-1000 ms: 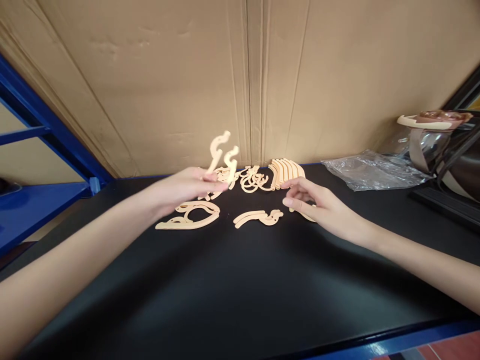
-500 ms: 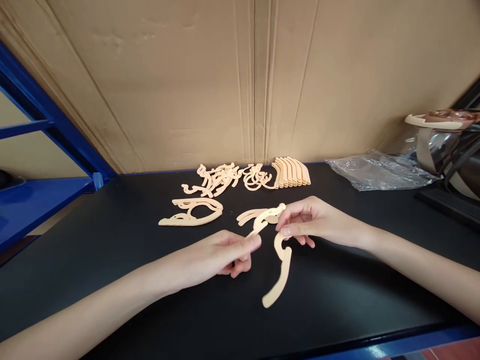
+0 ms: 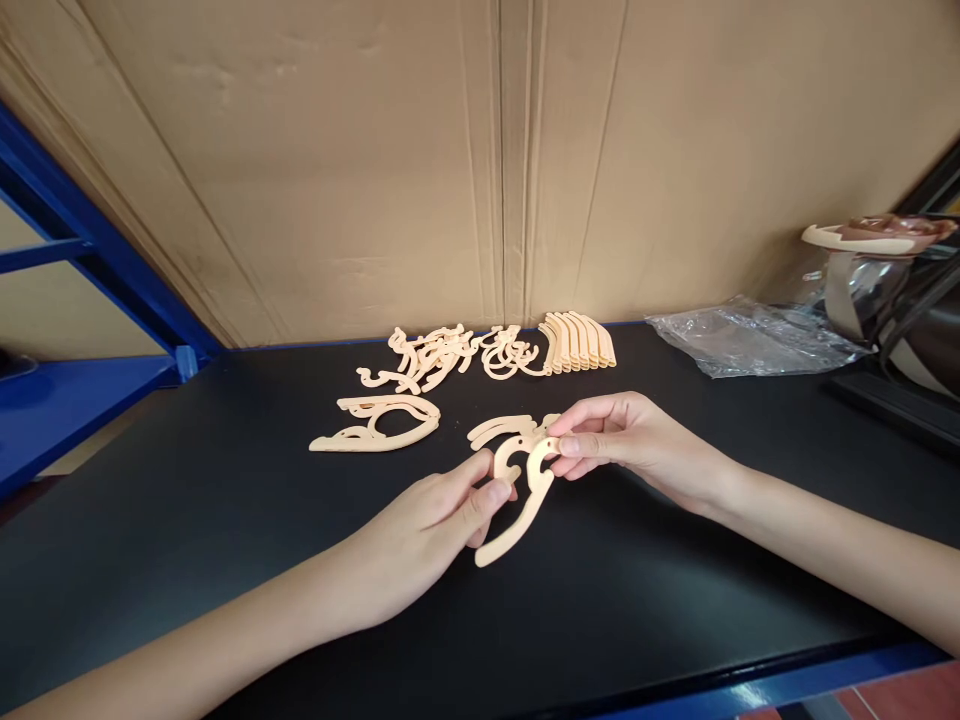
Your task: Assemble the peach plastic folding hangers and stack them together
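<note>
My left hand (image 3: 442,520) pinches a cream plastic hanger arm (image 3: 501,460) between thumb and fingers; its curved end with a small hole points up and right, and the rest is hidden by the hand. With thumb and fingertips my right hand (image 3: 637,445) grips a second hanger arm (image 3: 516,524) by its holed end, the long curved part hanging down to the left. The holed ends of the two arms are close together; whether they touch I cannot tell. Behind my hands, more cream hanger pieces (image 3: 495,430) lie on the table, partly covered.
On the black table (image 3: 360,620), a folded hanger (image 3: 416,437) lies at left. Farther back are a heap of hanger arms (image 3: 431,355), a pile of hooks (image 3: 510,355) and a neat row of arms (image 3: 581,342). A clear plastic bag (image 3: 750,340) lies at back right, before a cardboard wall (image 3: 360,180).
The right hand's hanger arm has swung so its free end points lower left. The left hand's arm has turned, and the two holed ends have come close together. The view has shifted slightly.
</note>
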`<state>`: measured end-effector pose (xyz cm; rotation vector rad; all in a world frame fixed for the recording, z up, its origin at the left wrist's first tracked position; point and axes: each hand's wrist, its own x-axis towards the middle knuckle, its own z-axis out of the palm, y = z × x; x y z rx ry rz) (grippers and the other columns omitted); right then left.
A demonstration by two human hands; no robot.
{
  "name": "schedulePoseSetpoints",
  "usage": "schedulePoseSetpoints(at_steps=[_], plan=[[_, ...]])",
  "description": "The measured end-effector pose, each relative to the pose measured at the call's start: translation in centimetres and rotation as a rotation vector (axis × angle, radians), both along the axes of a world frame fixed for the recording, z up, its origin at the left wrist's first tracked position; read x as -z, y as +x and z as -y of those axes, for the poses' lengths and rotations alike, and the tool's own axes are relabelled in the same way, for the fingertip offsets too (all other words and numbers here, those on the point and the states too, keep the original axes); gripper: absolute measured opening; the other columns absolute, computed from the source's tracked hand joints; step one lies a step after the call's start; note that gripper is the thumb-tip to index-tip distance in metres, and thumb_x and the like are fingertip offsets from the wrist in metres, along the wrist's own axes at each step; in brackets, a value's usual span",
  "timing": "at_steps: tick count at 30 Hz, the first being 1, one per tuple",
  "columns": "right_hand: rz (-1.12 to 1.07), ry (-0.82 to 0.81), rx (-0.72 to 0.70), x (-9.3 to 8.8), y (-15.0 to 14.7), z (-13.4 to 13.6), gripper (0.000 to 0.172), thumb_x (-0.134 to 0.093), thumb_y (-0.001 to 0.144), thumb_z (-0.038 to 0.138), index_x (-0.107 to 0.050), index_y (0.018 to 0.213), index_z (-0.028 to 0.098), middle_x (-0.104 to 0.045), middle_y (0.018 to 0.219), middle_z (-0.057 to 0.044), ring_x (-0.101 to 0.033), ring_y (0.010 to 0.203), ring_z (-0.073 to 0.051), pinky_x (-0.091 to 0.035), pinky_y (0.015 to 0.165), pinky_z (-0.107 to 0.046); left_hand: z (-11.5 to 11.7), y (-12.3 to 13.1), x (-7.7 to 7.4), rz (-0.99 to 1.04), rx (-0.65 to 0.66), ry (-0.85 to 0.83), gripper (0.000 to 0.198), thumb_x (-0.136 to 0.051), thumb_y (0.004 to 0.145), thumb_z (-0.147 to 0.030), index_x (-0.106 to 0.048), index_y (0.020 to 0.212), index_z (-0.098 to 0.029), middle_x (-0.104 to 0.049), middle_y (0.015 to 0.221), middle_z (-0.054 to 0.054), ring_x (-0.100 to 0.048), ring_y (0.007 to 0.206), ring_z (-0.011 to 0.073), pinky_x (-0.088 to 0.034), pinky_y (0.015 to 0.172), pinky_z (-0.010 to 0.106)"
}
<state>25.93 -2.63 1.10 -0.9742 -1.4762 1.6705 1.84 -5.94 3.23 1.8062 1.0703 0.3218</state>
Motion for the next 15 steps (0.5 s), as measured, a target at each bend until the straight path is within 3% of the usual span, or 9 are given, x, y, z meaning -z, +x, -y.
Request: schedulePoseSetpoints(at_steps=[5, 10, 15], plan=[[-0.019, 0.072, 0.057, 0.0, -0.9, 0.9, 0.014, -0.075, 0.077, 0.028, -0.071, 0.088, 0.019, -0.075, 0.088, -0.002, -0.072, 0.079, -0.015, -0.056, 0.073, -0.026, 0.2, 0.4, 0.3, -0.127, 0.040, 0.053, 0.038, -0.051, 0.088, -0.056, -0.048, 0.102, -0.021, -0.035, 0.061, -0.007, -0.030, 0.054, 0.0099, -0.024, 0.049, 0.021], [0.064, 0.193, 0.055, 0.2, -1.3, 1.4, 0.015, -0.074, 0.078, 0.028, -0.064, 0.082, 0.018, -0.073, 0.079, 0.000, -0.069, 0.073, -0.013, -0.054, 0.069, -0.026, 0.1, 0.6, 0.7, -0.143, 0.042, 0.131, 0.034, -0.031, 0.098, -0.050, -0.049, 0.095, -0.022, -0.035, 0.059, -0.007, -0.033, 0.052, 0.0100, -0.025, 0.048, 0.022], [0.221, 0.347, 0.041, 0.3, -1.1, 1.4, 0.033, -0.076, 0.076, 0.035, -0.063, 0.104, 0.024, -0.069, 0.085, 0.003, -0.060, 0.073, -0.011, -0.048, 0.069, -0.026, -0.2, 0.5, 0.6, -0.140, 0.091, 0.134, 0.037, -0.029, 0.098, -0.048, -0.053, 0.089, -0.021, -0.040, 0.059, -0.007, -0.037, 0.052, 0.0096, -0.027, 0.048, 0.021]])
